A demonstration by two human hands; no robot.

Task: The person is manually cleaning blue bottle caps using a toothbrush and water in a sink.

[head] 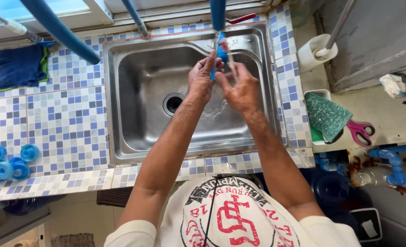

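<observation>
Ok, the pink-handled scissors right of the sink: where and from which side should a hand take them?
By the pink handle loops, probably coming from the right. The blade end is tucked under the green cloth, so only the loops show, pointing right and lying flat on the ledge. Both hands are over the sink now.

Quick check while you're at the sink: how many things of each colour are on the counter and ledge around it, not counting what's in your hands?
Blue: 2, the blue cloth and the cluster of blue caps taken as one group
Green: 1, the green scrub cloth
Pink: 1, the pink scissors
White: 1, the white cup
Total: 5
</observation>
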